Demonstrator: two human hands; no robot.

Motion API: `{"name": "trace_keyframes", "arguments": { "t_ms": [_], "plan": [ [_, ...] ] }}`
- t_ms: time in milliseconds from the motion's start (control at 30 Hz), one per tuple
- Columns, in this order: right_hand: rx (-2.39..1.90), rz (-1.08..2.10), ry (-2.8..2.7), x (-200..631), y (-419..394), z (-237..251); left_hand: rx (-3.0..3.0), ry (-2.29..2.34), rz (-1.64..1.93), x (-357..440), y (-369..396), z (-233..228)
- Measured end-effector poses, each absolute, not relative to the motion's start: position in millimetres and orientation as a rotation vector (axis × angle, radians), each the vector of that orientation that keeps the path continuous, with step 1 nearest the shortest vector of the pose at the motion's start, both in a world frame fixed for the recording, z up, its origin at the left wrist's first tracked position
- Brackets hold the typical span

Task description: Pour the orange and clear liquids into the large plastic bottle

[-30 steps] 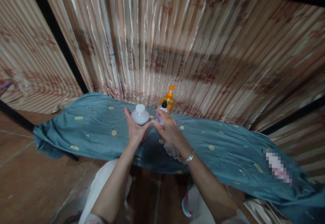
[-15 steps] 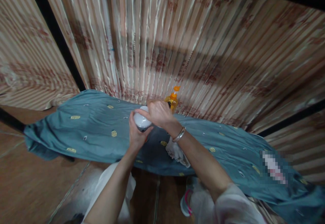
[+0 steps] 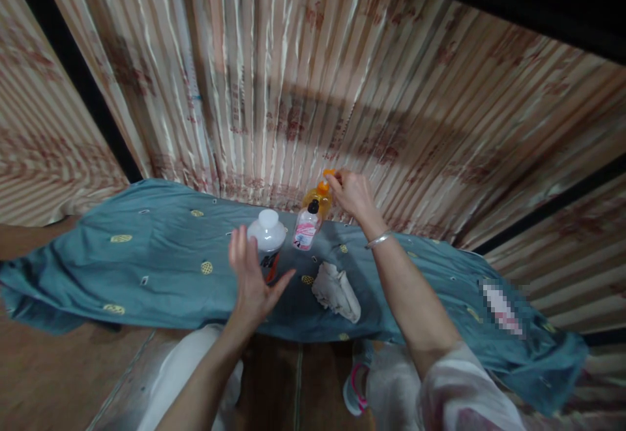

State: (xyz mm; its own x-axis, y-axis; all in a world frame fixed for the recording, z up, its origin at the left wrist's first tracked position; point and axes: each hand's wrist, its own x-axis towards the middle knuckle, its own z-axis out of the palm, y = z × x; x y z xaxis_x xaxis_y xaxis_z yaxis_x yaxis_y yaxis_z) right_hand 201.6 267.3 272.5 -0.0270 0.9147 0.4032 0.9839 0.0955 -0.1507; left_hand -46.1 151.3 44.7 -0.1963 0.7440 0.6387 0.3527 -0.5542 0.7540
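Observation:
My left hand (image 3: 253, 284) is open, fingers spread, just in front of a white-topped bottle (image 3: 268, 234) with a white cap and a dark and orange lower part. Whether the hand still touches that bottle I cannot tell. With fingers closed, my right hand (image 3: 356, 193) pinches the orange pump head of a yellow pump bottle (image 3: 325, 204). A small clear bottle (image 3: 306, 230) with a black cap and pink label stands in front of the pump bottle, hiding part of it. Nearer me lies a crumpled whitish cloth (image 3: 336, 293).
A teal cloth with yellow pineapple prints (image 3: 176, 287) covers the long, low surface. Behind it hangs a pleated striped curtain (image 3: 283, 92). Dark frame bars (image 3: 78, 79) slant at both sides. A blurred-out pinkish-white item (image 3: 503, 308) lies at the right.
Both hands have come off the white-topped bottle's top; my left hand has opened. My right hand has moved right to the pump head. The small clear bottle is now uncovered.

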Motion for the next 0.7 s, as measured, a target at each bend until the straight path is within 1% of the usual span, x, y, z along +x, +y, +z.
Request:
{"name": "trace_keyframes", "arguments": {
  "t_ms": [133,267,367,567,700],
  "plan": [
    [-1.869,-0.251,-1.888,217,286,278,2.155,1.157,1.795,-6,123,22],
    [-1.87,-0.23,-1.85,223,304,285,2.435,1.071,1.663,18,124,0],
    [-1.912,-0.145,-1.852,229,311,278,2.476,1.092,1.563,21,135,-11],
    [-1.903,0.122,-1.928,229,325,238,2.387,1.155,1.415,23,151,-26],
    [-1.875,0.246,-1.936,216,339,219,2.331,1.182,1.385,25,157,-28]
  ]
}}
